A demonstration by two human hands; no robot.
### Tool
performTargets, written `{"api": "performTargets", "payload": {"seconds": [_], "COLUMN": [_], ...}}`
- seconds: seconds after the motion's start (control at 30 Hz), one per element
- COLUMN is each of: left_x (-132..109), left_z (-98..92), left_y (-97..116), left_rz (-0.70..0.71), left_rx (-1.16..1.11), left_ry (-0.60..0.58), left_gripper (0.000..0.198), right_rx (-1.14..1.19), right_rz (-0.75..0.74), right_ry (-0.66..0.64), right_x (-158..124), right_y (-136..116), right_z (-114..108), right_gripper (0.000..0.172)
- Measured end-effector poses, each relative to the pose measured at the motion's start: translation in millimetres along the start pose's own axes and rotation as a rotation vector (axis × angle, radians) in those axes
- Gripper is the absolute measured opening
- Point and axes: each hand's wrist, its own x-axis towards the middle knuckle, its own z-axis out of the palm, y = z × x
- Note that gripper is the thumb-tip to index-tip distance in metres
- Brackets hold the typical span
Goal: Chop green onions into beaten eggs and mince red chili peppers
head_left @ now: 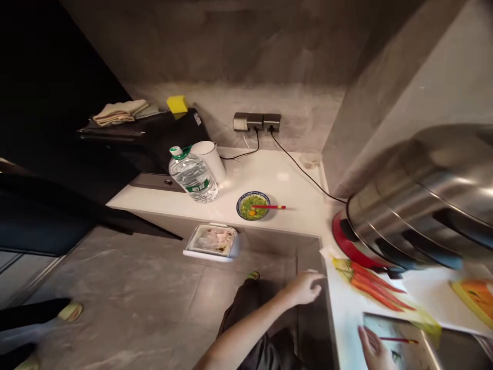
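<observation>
My left hand (306, 289) is beside the edge of the right counter, above the floor. Its fingers are loosely curled with gaps between them, and nothing shows in them. At the bottom right, my right hand (373, 350) is closed around a slim red chopstick (400, 340), whose end sticks out to the right over a shiny metal surface (385, 326). Part of that hand is cut off by the frame. On the white counter ahead, a blue-rimmed bowl (239, 200) holds chopped greens and an egg yolk (252, 211). Another red stick (275, 207) rests across its rim.
A big water bottle (194, 177) and a white cylinder (211, 159) stand behind the bowl. Below hangs an open bin (210, 240). Carrots (373, 288) in yellow packaging lie by a large steel steamer (416, 205). Another person's legs (36, 314) show at left.
</observation>
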Motion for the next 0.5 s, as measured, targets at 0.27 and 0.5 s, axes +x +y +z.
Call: {"api": "performTargets", "payload": {"seconds": [0.27,0.5], "left_x": [-5.9,65.7], "left_z": [-302.0,-360.9], "left_y": [-152.9,-197.1], "left_rz": [-0.459,-0.669], "left_rx": [0.024,-0.656], "left_ry": [0.727,-0.053], "left_gripper": [0.038,0.050], "right_rx": [0.560,0.844], "right_rz": [0.095,0.042], "right_ry": [-0.452,-0.446], "right_x": [46.3,104.3], "right_y": [-244.4,-317.2], "right_z": [247.0,326.3], "right_gripper": [0.051,0.049]}}
